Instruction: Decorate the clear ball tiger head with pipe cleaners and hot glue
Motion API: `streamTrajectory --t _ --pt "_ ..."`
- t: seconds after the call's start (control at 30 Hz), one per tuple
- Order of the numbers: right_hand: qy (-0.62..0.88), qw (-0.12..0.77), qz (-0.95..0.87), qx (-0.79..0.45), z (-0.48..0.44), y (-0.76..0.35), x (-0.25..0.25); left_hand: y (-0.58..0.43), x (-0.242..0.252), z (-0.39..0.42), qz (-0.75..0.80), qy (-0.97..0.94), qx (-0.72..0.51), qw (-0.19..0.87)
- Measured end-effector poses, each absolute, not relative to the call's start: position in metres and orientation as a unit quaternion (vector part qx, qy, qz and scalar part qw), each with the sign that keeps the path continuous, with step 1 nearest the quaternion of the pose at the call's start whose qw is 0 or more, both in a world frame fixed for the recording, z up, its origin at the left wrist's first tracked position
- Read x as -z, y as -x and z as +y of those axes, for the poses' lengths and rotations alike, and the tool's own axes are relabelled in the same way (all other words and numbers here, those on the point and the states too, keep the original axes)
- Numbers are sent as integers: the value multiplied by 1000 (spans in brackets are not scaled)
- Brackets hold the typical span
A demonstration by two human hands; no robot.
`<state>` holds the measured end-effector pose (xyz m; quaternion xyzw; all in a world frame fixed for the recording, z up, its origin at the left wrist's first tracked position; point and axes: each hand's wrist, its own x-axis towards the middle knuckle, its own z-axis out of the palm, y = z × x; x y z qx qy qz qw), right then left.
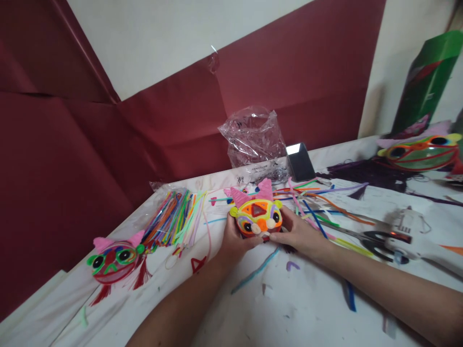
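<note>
Between both hands is an animal-head craft (259, 210) made of pipe cleaners, with pink pointed ears, yellow and orange bands, and dark round eyes facing me. My left hand (237, 237) is closed around its left side. From the other side, my right hand (294, 231) grips it, thumb near the lower front edge. Its back and underside are hidden. A teal pipe cleaner (256, 272) lies just below the hands, with a small bent purple piece (292, 265) close by. Left of them lies a red triangular pipe-cleaner shape (197, 264).
A similar head with red tassels (117, 262) lies at left, another (421, 153) at far right. A pipe-cleaner bundle (173, 219) is behind my left arm. Scissors (383, 238) and a white glue gun (434, 255) lie right. A phone (300, 162) and plastic bag (255, 137) stand behind.
</note>
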<state>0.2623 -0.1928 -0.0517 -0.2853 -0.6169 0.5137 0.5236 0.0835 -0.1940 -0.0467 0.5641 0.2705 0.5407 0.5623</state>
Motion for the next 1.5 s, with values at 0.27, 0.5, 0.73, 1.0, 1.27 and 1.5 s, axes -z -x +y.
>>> streamTrajectory --t 0.27,0.5,0.73,1.0,1.27,1.5 --pt "307 514 -621 -505 -195 -262 47 -87 41 -200 288 -563 -550 546" --pt "269 510 -597 -558 -196 -260 47 -85 47 -197 291 -567 -557 532" --pt "255 519 -620 -530 -192 -263 53 -78 51 -196 303 -598 -560 488" --pt "236 525 -620 -534 -188 -263 61 -77 53 -193 273 -612 -555 493" --pt "248 521 -621 -531 -187 -262 63 -80 49 -196 287 -599 -563 491" --pt "256 518 -630 -519 -190 -262 60 -79 51 -193 286 -601 -561 492"
